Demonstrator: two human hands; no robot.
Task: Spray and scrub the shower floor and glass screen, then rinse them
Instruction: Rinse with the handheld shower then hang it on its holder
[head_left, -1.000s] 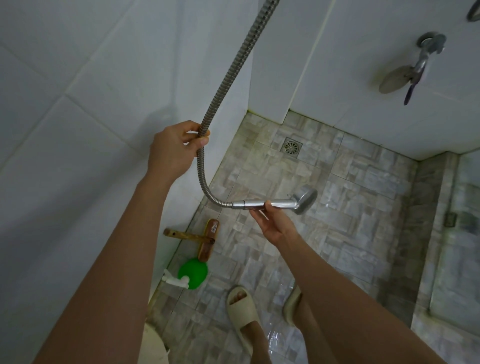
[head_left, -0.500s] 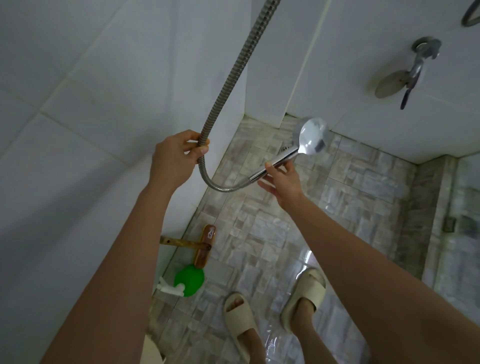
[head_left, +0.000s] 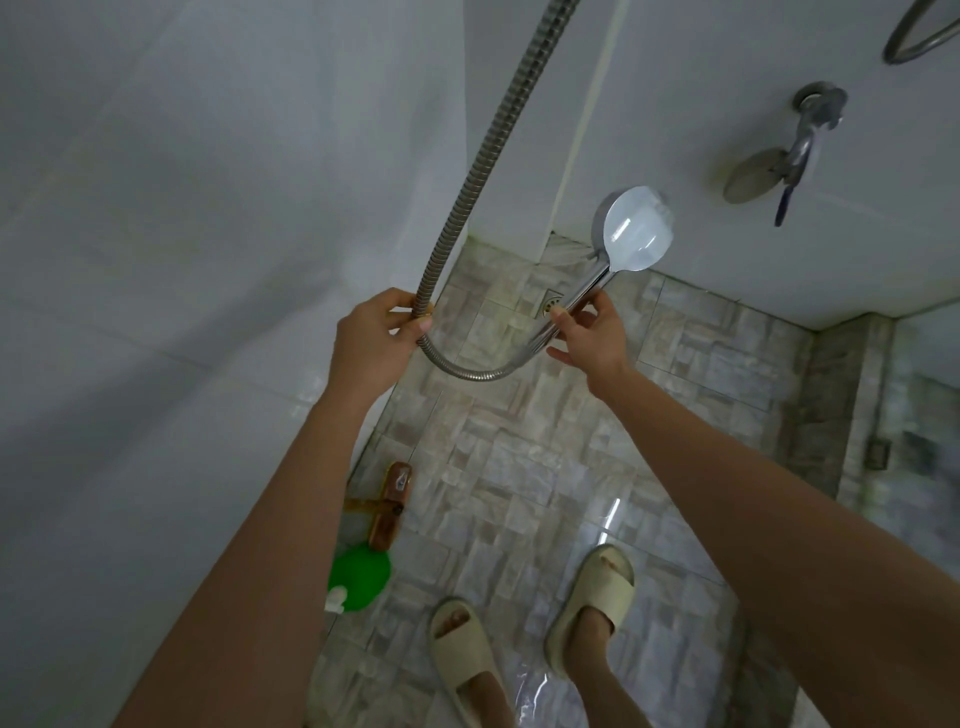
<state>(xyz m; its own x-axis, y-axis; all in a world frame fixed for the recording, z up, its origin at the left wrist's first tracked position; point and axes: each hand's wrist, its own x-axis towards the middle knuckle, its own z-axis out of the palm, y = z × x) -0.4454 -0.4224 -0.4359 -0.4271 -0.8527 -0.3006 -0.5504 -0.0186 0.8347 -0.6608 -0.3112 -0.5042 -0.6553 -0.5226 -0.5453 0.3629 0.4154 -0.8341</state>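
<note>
Where the white tiled wall (head_left: 156, 260) fills the left side, well left of the floor drain (head_left: 551, 303), the left hand (head_left: 371, 338) is raised just left of the drain, its grip closed around the ribbed metal hose (head_left: 483, 156) with thumb and fingers curled on it. Above that hand the hose runs up out of the top of the view; below it the hose swings in a U toward the drain. Nearer the person than the drain and to its left, at the foot of the wall, a brown scrub brush (head_left: 392, 506) lies on the shower floor (head_left: 571, 441), and a green spray bottle (head_left: 361, 577) (white nozzle end toward the person) lies just beside it, nearer still. Just right of the drain the right hand (head_left: 592, 338) holds the shower head (head_left: 636, 228), its grip pinching the chrome handle (head_left: 582, 299) between thumb and fingertips; the round head is tipped up, above and right of the drain, a pale smooth side toward the camera. Toward the bottom edge, on the person's side of the drain, two feet in beige slippers (head_left: 597, 603) stand on glossy, wet-looking tiles. Farther right and above the drain a tap (head_left: 810, 130) juts from the back wall, and at the far right edge, well right of the drain, the blurred glass screen (head_left: 924, 441) rises beside a raised kerb.
</note>
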